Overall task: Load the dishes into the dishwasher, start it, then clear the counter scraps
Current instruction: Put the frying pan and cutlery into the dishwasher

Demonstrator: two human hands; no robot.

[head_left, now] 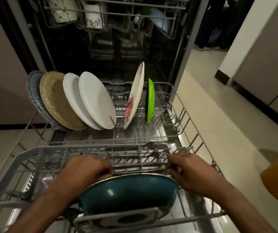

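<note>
Head view, left hand (84, 172) and right hand (187, 172) curled on teal pan (126, 194) rim, fingertips hidden, upper rack (111, 13) cut off

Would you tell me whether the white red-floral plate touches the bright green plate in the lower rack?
Apart. The head view shows a plain gap between the white floral plate and the bright green plate, top to bottom.

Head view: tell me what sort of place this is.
Probably a home kitchen: an open dishwasher's lower rack pulled out with plates standing in it, a teal pan, cabinets along a tiled floor.
</note>
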